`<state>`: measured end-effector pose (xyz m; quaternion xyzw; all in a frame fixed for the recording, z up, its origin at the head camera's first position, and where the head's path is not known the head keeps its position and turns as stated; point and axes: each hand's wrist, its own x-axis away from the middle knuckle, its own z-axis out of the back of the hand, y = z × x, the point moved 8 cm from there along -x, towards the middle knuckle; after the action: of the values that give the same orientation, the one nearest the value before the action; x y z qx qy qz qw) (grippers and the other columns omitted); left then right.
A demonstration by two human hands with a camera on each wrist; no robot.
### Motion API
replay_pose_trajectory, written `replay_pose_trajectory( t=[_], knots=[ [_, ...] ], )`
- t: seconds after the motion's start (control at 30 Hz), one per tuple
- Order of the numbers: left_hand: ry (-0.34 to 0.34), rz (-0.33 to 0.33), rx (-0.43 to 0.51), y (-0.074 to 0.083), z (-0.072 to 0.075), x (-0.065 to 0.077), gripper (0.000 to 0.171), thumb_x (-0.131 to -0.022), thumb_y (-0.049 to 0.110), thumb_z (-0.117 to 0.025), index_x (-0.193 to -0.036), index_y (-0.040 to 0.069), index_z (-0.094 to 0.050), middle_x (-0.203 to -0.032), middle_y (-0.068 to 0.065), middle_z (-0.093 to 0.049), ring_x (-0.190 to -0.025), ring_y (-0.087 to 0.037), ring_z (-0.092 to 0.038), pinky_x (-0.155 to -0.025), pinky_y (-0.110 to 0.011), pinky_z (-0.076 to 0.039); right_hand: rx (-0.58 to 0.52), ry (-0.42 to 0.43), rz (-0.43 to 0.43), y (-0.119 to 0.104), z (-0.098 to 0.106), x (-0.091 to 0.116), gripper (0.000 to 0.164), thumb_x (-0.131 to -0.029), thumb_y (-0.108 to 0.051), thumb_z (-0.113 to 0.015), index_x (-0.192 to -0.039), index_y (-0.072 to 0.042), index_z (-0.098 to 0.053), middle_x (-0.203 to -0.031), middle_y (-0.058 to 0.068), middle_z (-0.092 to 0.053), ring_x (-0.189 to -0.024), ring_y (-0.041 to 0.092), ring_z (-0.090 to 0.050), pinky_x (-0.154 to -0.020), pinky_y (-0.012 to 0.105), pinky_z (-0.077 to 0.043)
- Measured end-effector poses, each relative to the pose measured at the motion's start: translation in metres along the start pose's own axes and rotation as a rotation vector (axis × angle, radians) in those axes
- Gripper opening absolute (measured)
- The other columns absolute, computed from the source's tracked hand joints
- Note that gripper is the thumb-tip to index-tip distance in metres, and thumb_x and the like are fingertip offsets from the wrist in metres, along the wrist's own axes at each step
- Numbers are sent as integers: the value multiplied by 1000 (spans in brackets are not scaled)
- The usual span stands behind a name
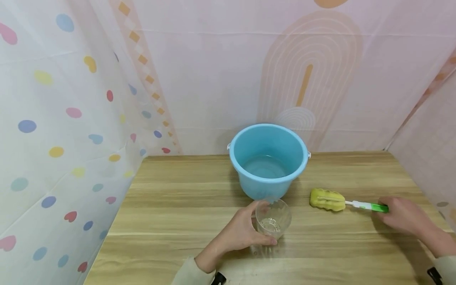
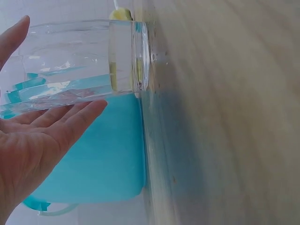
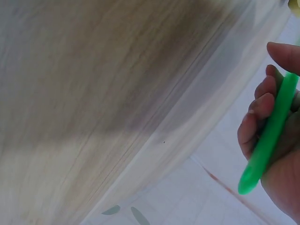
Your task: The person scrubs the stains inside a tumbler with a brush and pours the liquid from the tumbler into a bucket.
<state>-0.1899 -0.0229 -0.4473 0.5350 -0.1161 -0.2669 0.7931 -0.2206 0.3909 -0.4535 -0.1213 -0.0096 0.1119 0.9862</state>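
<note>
A clear glass cup [image 1: 273,218] stands upright at the table's middle, in front of the bucket. My left hand [image 1: 242,229] holds its side, thumb in front and fingers behind; in the left wrist view, the fingers [image 2: 70,123] lie along the glass wall. Over at the right, my right hand [image 1: 402,215] grips the green handle of a sponge cup brush [image 1: 327,200]. Its yellow sponge head points left, low over the table; I cannot tell whether it touches. The right wrist view shows curled fingers [image 3: 262,101] around the green handle [image 3: 276,126].
A light blue bucket [image 1: 265,190] with water in its bottom stands behind the cup, near the back edge. The wood-grain table [image 1: 171,221] bears a few small droplets beside the cup's base. Patterned curtains [image 1: 210,79] hang along the back and both sides.
</note>
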Motion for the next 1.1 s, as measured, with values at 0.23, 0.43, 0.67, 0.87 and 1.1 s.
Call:
replay_pose_trajectory(
  t=[0.23, 0.43, 0.67, 0.87, 1.1],
  knots=[
    [1, 1, -4, 2, 0, 0, 96, -73, 32, -98, -153, 11, -49, -143, -5, -62, -133, -17, -55, -112, -42, -45, 32, 10, 1, 0, -2, 1, 27, -84, -11, -75, -73, -14, -51, -64, -4, -46, -58, 15, -40, -51, 32, -35],
    [-1, -5, 14, 2, 0, 0, 95, -73, 31, -98, -153, 14, -50, -143, -5, -62, -133, -17, -55, -112, -43, -45, 43, 20, 11, 0, -3, 3, 25, -85, -9, -72, -73, -15, -50, -63, -5, -44, -56, 14, -39, -50, 30, -33],
    [4, 2, 14, 1, 0, 0, 94, -73, 31, -99, -152, 16, -51, -142, -4, -62, -132, -17, -55, -111, -41, -45, 55, 33, 12, -1, 0, 6, 26, -87, -12, -72, -74, -15, -50, -62, -5, -42, -56, 14, -39, -50, 30, -32],
    [8, 9, 10, 2, 1, 1, 94, -72, 30, -99, -151, 17, -51, -141, -2, -63, -132, -16, -55, -111, -41, -45, 51, 34, -6, -1, 4, 7, 16, -89, -12, -71, -80, -9, -58, -63, -4, -44, -55, 15, -40, -50, 31, -33],
    [8, -1, 32, 1, 0, 1, 95, -72, 29, -100, -152, 17, -50, -143, -8, -62, -132, -20, -56, -112, -42, -45, 69, 65, 8, -5, 14, 7, 14, -87, -9, -73, -90, 4, -67, -64, -4, -45, -56, 14, -39, -49, 28, -32]
  ],
)
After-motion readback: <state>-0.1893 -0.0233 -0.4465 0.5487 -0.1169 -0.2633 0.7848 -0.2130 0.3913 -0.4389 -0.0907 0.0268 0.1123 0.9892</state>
